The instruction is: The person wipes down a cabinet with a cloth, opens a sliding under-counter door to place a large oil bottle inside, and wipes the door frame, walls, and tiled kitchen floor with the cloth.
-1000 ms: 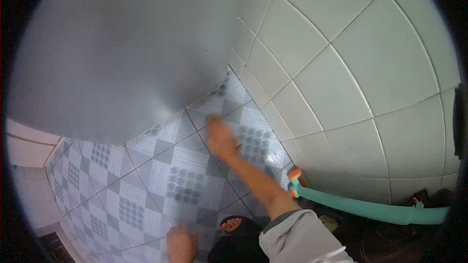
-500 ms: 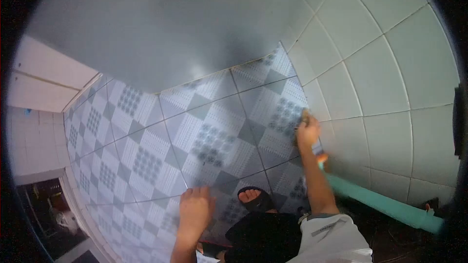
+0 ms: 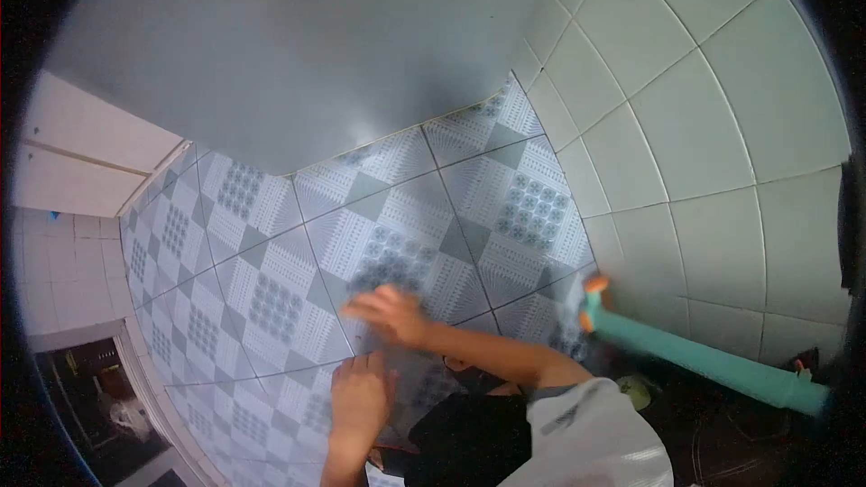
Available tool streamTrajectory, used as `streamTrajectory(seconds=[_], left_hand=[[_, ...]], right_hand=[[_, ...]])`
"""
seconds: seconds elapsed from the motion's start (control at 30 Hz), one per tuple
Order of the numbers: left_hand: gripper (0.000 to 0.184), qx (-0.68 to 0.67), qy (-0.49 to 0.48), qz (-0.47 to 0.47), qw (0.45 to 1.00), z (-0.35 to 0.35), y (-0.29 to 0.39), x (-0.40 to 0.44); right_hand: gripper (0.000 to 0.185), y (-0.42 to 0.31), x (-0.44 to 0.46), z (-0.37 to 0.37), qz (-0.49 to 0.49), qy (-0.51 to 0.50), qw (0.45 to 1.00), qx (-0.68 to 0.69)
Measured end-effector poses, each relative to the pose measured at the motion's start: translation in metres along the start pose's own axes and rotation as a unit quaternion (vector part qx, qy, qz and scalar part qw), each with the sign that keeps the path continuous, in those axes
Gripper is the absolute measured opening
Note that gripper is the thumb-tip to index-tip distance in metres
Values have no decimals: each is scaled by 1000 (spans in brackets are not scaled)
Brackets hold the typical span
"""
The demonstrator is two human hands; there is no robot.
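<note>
My left hand [image 3: 361,397] is low over the patterned tile floor [image 3: 280,307], knuckles up and fingers curled under. Whatever those fingers may hold is hidden beneath them. Just above and to the right of it, my right hand [image 3: 388,316] reaches across to the left, smeared by motion. Its fingers point left, close to the left hand. Whether anything is between them cannot be made out.
A large grey panel [image 3: 298,45] stands at the far side. White wall tiles [image 3: 667,144] rise at the right. A teal tube [image 3: 695,347] with an orange end lies along that wall. Pale drawers [image 3: 99,144] and a dark opening [image 3: 95,392] are at the left.
My right hand has left the floor edge by the right wall, where it held a small brownish thing, and swung left beside my left hand. The left hand has barely moved.
</note>
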State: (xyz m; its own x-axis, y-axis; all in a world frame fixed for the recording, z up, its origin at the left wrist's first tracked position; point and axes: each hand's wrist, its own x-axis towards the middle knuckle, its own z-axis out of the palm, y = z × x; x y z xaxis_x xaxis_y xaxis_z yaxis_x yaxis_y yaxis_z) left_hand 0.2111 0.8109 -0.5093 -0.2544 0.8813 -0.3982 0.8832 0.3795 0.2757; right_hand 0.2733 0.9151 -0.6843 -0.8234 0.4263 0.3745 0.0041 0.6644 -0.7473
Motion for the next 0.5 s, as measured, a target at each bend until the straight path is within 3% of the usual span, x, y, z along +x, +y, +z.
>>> streamTrajectory(seconds=[0.07,0.1,0.17,0.2,0.27,0.37,0.43,0.47,0.5], left_hand=[[31,-10,-4,-4,1000,3,-3,0],[30,-10,-17,-10,1000,8,-6,0],[30,-10,-32,-13,999,12,-8,2],[29,-13,-40,-17,999,13,-7,3],[28,-17,-52,-24,998,16,-7,2],[27,-36,-20,1,999,19,-6,-1],[28,-32,-56,-23,998,15,-3,5],[28,-33,-58,-22,998,14,-2,4],[29,-28,-71,-28,997,12,-1,5]], right_hand=[[38,29,11,-54,58,88,991,-79],[33,50,3,-87,43,235,956,-172],[41,111,-33,-141,189,255,894,-317],[52,134,-50,-157,337,234,807,-425],[62,161,-68,-176,346,265,746,-504],[60,164,-28,-143,438,197,760,-438],[56,168,2,-85,284,234,855,-366],[47,136,27,-61,374,100,893,-228],[37,103,38,-24,229,175,911,-296]])
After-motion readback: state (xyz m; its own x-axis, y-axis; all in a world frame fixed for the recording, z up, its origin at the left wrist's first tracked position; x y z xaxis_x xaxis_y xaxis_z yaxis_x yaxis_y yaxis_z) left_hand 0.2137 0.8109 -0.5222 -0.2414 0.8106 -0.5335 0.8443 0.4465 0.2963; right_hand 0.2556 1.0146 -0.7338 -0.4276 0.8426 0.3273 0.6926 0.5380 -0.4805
